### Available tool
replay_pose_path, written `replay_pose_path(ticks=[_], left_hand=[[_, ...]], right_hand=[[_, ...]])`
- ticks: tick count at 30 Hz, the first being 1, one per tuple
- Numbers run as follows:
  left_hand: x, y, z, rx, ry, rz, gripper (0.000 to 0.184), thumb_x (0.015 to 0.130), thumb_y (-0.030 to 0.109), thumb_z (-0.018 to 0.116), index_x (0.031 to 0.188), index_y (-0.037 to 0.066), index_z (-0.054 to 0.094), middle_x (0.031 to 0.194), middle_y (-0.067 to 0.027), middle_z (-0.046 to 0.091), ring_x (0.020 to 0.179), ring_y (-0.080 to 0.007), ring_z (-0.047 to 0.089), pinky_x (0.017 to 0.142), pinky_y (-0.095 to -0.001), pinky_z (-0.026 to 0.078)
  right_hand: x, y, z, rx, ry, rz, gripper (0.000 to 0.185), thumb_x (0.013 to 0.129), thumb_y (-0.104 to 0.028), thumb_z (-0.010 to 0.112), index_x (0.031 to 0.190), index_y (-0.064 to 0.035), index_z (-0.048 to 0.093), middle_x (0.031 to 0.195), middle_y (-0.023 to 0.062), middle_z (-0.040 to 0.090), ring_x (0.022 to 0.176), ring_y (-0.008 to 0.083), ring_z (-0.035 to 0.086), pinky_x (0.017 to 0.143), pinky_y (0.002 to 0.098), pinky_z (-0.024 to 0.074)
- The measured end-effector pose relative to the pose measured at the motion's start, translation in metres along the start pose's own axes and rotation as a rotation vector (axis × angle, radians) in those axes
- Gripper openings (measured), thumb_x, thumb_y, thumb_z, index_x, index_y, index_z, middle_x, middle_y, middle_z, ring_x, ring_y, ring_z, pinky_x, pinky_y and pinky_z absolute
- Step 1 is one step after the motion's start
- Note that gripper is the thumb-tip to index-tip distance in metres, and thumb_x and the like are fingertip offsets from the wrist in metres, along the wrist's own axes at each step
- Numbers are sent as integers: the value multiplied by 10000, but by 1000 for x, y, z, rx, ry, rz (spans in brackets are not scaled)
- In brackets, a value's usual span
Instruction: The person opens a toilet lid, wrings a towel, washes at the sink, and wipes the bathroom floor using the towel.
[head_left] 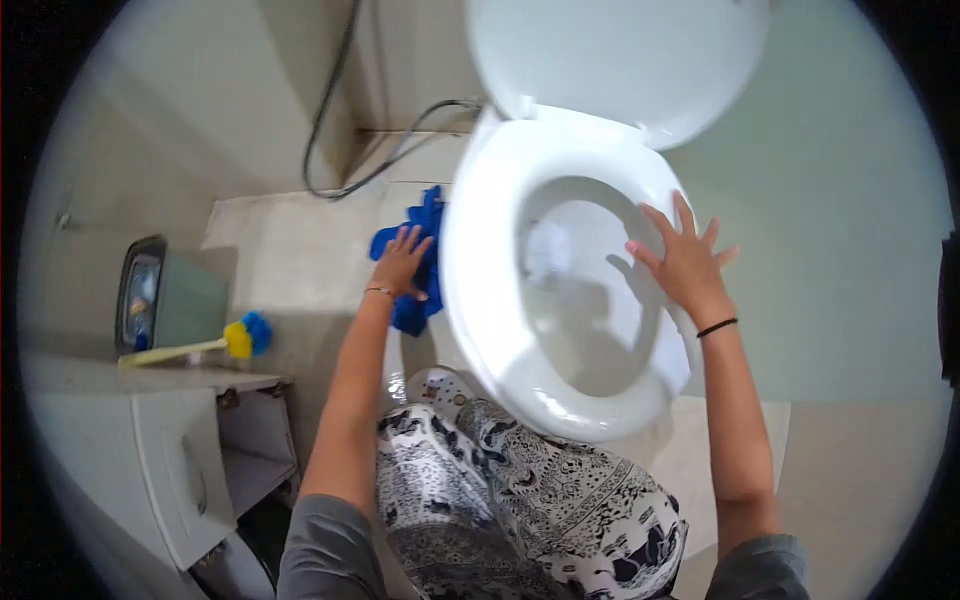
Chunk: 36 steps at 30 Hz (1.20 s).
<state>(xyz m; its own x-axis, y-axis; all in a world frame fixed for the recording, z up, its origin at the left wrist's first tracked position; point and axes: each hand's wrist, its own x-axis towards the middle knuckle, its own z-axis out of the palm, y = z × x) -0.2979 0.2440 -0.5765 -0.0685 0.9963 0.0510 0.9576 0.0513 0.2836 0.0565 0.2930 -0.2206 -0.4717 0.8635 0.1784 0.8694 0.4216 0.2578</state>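
Note:
A white toilet [478, 270] with its lid [620, 60] raised stands before me, and some water shows in its bowl. To its left, my left hand [402, 270] is over a crumpled bright blue item [412, 315], its fingers apart. Whether that item is cloth or gloves, and whether the hand touches it, I cannot tell. My right hand [690, 262] is held over the right side of the toilet's rim with its fingers spread and nothing in them. It casts a shadow into the bowl.
A yellow-and-blue brush [240, 338] with a pale handle lies at the left, close to a grey-green bin [190, 300]. Below them is a white cabinet [180, 470] with an open compartment. A dark hose [330, 110] loops along the wall behind the toilet.

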Motion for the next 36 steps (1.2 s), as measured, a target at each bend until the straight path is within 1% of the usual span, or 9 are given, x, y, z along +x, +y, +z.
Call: replay_pose_path(ticks=[1, 2, 4, 8, 14, 20, 25, 28, 36], left_hand=[[15, -36, 55, 5, 164, 170, 1312, 384, 317, 972, 1520, 140, 338, 1618, -159, 218, 1487, -410, 186, 1151, -550, 296], [19, -46, 54, -216, -12, 169, 1236, 432, 289, 949, 1504, 105, 361, 1607, -182, 235, 1471, -433, 217, 1143, -547, 309], [-3, -54, 90, -1427, -132, -129, 1194, 600, 576, 837, 1518, 42, 289, 1586, -265, 207, 1431, -534, 215, 1127, -653, 248], [-54, 64, 58, -1314, -427, -72, 1199, 602, 583, 834, 1519, 40, 284, 1585, -269, 201, 1431, -536, 211, 1128, -654, 245], [-66, 81, 32, -1142, -506, -185, 1207, 604, 597, 827, 1520, 37, 274, 1584, -277, 191, 1430, -540, 204, 1128, -655, 240], [-55, 109, 68, -979, -642, -216, 1216, 607, 611, 820, 1522, 35, 264, 1583, -285, 180, 1430, -544, 197, 1129, -657, 234], [10, 251, 146, -887, -881, 28, 1223, 609, 622, 814, 1524, 32, 256, 1582, -292, 171, 1430, -548, 191, 1130, -659, 230], [1, 307, 176, -833, -965, 84, 1228, 611, 629, 810, 1525, 31, 251, 1581, -296, 166, 1430, -550, 187, 1130, -660, 227], [-58, 279, 195, -531, -1039, -73, 1240, 614, 648, 801, 1528, 27, 238, 1580, -306, 151, 1430, -555, 178, 1131, -662, 220]], right_hand=[[-19, 8, 13, 56, 14, 142, 564, 936, -480, 592, 1436, -241, 488, 1581, 130, 308, 1327, 574, 341, 981, 804, 249], [-27, 18, 30, 135, 57, 143, 622, 931, -482, 591, 1484, -256, 417, 1591, 148, 289, 1340, 561, 337, 1053, 721, 285], [-28, 30, 57, 304, 357, -84, 594, 933, -449, 593, 1465, -238, 432, 1573, 166, 308, 1308, 559, 370, 1058, 614, 379], [-52, 14, 36, 421, 279, 13, 493, 959, -402, 569, 1417, -250, 470, 1558, 135, 339, 1267, 471, 447, 992, 516, 477], [-42, 31, 51, 388, 189, -21, 505, 936, -236, 586, 1423, -229, 454, 1581, 146, 276, 1271, 496, 424, 953, 534, 516], [-29, 6, 71, 545, 173, -20, 526, 874, -157, 596, 1391, -129, 498, 1558, 211, 305, 1317, 563, 365, 998, 573, 474], [-15, -23, 80, 671, 169, -7, 661, 767, -110, 666, 1392, -17, 471, 1551, 291, 268, 1334, 636, 291, 944, 724, 409], [-16, -36, 81, 749, 288, 18, 645, 784, -108, 653, 1377, 48, 452, 1524, 335, 274, 1342, 642, 272, 973, 741, 366], [-12, -39, 92, 987, 393, 111, 480, 771, -127, 660, 1214, 45, 591, 1404, 274, 437, 1359, 633, 250, 1035, 804, 188]])
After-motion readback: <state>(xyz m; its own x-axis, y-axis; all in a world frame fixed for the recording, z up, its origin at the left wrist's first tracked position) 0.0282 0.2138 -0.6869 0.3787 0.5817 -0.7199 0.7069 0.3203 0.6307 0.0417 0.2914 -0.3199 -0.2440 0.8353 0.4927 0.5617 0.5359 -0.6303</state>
